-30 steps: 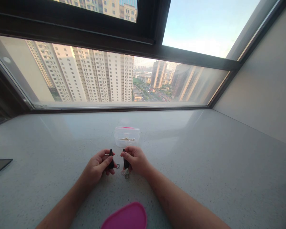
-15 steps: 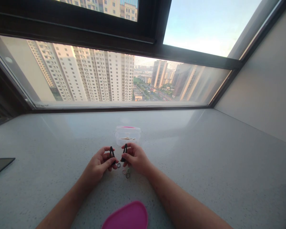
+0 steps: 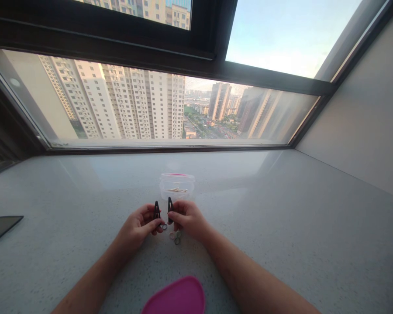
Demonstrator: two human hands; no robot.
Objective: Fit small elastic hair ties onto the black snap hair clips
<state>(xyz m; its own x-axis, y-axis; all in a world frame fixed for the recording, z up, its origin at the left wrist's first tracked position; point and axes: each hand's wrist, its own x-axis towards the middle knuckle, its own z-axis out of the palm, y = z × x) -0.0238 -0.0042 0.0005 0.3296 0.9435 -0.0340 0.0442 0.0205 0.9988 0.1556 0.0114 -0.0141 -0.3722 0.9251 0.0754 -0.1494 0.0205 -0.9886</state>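
Note:
My left hand [image 3: 140, 223] pinches a black snap hair clip [image 3: 156, 210], held upright. Facing it, my right hand [image 3: 189, 217] grips a second black hair clip [image 3: 170, 208] between thumb and fingers, with a small gap between the two clips. Just by my left fingertips is a small dark ring-shaped hair tie [image 3: 164, 226]. Below my right hand, several more small hair ties lie together on the counter, among them a pink one [image 3: 172, 235] and a dark one [image 3: 177, 241]. Behind both hands stands a clear plastic box [image 3: 177, 182] with thin pale sticks [image 3: 177, 190] inside.
A bright pink lid [image 3: 177, 297] lies near the front edge of the view. At the far left rests a dark flat device [image 3: 1, 229] on the speckled pale counter [image 3: 281, 209]. A dark-framed window [image 3: 170, 150] borders the back, and a wall stands at the right.
My left hand has shifted slightly right, bringing its clip nearer the other one. The clip in my right hand is turned more upright. The view has moved a little.

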